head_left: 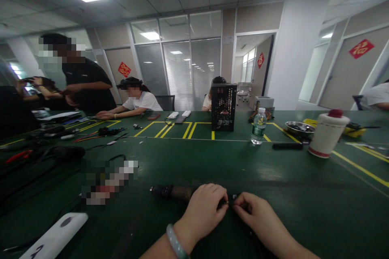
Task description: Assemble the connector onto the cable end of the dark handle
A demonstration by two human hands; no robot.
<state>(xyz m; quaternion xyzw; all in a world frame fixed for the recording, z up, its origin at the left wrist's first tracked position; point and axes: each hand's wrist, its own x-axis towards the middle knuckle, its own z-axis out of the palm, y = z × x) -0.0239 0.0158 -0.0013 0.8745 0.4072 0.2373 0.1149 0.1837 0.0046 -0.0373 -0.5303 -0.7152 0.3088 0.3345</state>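
My left hand (205, 206), with a pale bangle (176, 243) on its wrist, is closed in a pinch just above the green table (146, 226). A small dark piece with a metallic glint (226, 202) shows at its fingertips; its kind is too small to tell. Close by, my right hand (257, 212) is also pinched, its fingertips almost meeting the left ones. What it grips is mostly hidden. A dark, tool-like cylinder with a metal tip, seemingly an electric screwdriver (173, 192), lies behind my left hand, which partly covers it.
A black computer case (223, 107) stands ahead. To its right are a water bottle (259, 127), a white bottle with a red cap (326, 135) and a metal bowl (299, 128). Cables and a white power strip (56, 236) lie left. Several people sit or stand around the table.
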